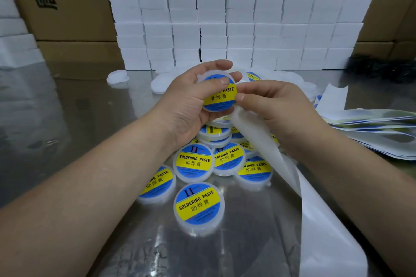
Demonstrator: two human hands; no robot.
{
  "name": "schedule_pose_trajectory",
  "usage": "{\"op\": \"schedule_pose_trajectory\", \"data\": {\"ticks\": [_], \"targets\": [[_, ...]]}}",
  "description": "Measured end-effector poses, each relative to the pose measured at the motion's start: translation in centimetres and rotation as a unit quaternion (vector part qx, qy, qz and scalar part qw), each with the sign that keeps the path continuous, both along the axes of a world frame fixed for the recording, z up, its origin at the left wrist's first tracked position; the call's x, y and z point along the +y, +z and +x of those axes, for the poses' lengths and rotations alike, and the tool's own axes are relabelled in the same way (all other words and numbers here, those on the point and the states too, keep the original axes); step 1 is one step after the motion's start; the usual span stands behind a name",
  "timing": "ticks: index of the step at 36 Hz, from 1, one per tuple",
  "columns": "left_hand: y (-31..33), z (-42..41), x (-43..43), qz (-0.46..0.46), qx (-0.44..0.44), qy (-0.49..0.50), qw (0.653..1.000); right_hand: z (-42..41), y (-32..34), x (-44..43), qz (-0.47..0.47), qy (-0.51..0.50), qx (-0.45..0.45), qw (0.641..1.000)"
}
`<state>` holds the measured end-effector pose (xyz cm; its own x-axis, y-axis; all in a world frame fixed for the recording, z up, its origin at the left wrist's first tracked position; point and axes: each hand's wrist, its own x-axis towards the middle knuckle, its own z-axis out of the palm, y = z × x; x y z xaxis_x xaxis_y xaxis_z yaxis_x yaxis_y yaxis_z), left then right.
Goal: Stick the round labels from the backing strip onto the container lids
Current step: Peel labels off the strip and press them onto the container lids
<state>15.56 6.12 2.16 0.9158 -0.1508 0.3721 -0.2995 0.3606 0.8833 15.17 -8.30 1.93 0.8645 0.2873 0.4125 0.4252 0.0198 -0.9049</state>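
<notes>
Left hand [189, 101]: fingers and thumb curled round a lid [219, 93] bearing a blue-yellow round label [221, 97], above the steel bench [67, 119]. Right hand [276, 107]: pinches the label's edge, white backing strip [310, 197] trailing beneath. Labelled lids [199, 205] heaped below; white boxes [236, 17] stacked behind.

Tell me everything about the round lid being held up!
The lid is round, whitish see-through plastic. A blue and yellow label showing the word PASTE covers its top. The left hand holds it above the pile of labelled lids, face toward the camera, thumb across the label. The right hand, gripping the backing strip, touches its right edge with fingertips.
</notes>
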Motion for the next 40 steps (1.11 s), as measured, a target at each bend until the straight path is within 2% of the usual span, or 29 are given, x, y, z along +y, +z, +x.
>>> {"op": "schedule_pose_trajectory", "data": {"ticks": [29,33,37,40], "targets": [[-0.01,-0.28,-0.17,0.028,-0.001,0.024,0.999,0.09,-0.09,0.06,-0.015,-0.02,-0.001,1.0],[-0.03,-0.36,-0.27,0.051,-0.012,0.063,0.997,0.05,-0.04,0.05,-0.032,-0.028,-0.006,0.999],[0.05,-0.64,-0.58,0.112,-0.072,0.173,0.976,0.01,-0.24,0.26,-0.059,-0.022,-0.004,0.998],[0.13,-0.76,-0.83,0.124,-0.084,0.233,0.961,0.07,-0.38,0.43,-0.078,-0.032,0.0,0.996]]}}
